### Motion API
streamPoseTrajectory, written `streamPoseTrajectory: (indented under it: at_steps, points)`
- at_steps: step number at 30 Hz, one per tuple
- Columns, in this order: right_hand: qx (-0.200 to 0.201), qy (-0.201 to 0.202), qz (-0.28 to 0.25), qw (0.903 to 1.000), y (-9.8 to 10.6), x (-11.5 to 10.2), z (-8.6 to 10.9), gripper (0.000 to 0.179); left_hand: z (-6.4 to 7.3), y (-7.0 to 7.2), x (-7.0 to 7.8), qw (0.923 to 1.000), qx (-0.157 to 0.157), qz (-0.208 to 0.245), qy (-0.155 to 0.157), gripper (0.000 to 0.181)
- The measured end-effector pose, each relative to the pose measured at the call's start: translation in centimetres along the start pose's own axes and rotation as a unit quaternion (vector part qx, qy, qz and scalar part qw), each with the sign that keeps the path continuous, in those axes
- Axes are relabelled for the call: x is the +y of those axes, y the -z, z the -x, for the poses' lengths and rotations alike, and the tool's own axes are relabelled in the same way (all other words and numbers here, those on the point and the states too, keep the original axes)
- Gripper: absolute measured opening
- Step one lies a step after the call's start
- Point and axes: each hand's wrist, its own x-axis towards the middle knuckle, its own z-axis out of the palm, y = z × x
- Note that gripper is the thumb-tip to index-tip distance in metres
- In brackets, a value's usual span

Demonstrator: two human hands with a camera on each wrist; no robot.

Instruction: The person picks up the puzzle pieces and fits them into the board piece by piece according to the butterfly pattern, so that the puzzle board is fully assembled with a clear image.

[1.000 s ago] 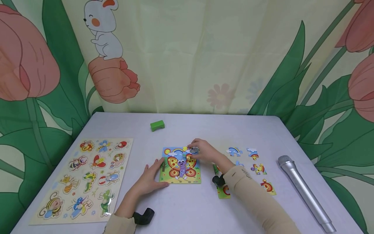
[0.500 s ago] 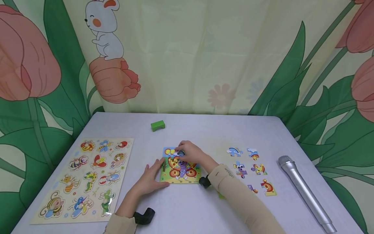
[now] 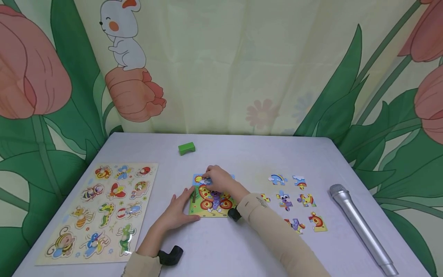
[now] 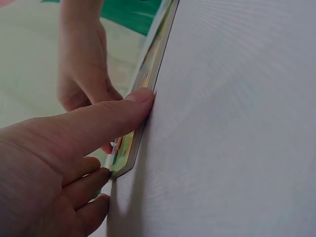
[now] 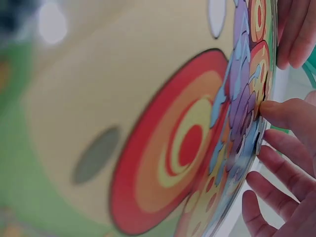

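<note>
the left hand [image 3: 175,213], its fingers and thumb spread, touches the left and near edges of the butterfly puzzle [image 3: 202,211] on the surface [image 3: 221,246]. the right hand [image 3: 221,179] pinches a loose piece [image 5: 259,140] at the puzzle's far side.

Two hands [image 3: 177,213] [image 3: 221,180], one puzzle [image 3: 204,212], seven visible pieces [image 3: 284,200] lying loose, one board [image 3: 129,206], one block [image 3: 187,148], one microphone [image 3: 361,227].
</note>
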Motion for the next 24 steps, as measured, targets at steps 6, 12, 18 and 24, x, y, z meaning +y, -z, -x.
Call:
streamPoseTrajectory:
  at_steps: [6, 12, 18, 24]
  points:
    - [-0.007, -0.007, 0.018, 0.9998, 0.2, -0.5, -0.2, 0.037, 0.0, 0.3, 0.7, 0.9998, -0.006, -0.009, 0.015, 0.092]
    - [-0.015, -0.006, 0.028, 0.9995, 0.3, -0.9, -0.4, 0.037, -0.2, 0.6, 1.2, 0.9995, -0.009, -0.013, 0.028, 0.093]
    - [-0.014, -0.010, 0.009, 0.9998, 0.2, -0.8, -0.5, 0.037, -0.3, 0.6, 1.2, 0.9993, 0.004, -0.015, 0.035, 0.094]
    - [0.001, -0.012, -0.049, 0.9987, 0.3, 0.1, 0.0, 0.041, -0.5, 0.5, 1.1, 0.9994, 0.006, -0.014, 0.030, 0.094]
